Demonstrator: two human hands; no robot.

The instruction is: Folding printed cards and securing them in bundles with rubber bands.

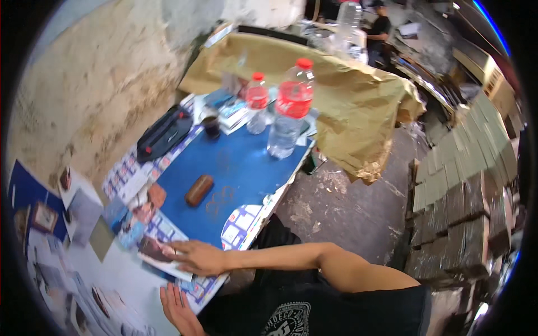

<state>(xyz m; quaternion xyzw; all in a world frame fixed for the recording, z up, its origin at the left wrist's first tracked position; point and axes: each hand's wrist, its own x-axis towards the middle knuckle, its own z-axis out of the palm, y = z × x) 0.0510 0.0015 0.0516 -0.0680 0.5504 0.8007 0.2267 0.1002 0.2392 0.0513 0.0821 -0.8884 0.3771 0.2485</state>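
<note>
My right hand (200, 257) reaches across to the left, its fingers stretched over a printed sheet (157, 250) with a dark reddish picture. Its fingertips rest on the picture and cover part of the sheet. Nearer me, my left hand (180, 311) lies beside the edge of a large white sheet (106, 274), fingers extended and nothing visible in them. A brown oblong case (199, 190) sits on the blue table surface (241, 162), beyond my right hand. Printed papers (131, 215) with coloured pictures lie to the left of the sheet under my hand.
Two red-capped clear bottles, one large (288, 112) and one small (257, 106), stand at the far side beside a dark cup (212, 127). A black pouch (167, 131) lies by the wall. Brown paper (336, 89) drapes behind. Wrapped stacks (459, 235) stand right; a person (379, 33) is far back.
</note>
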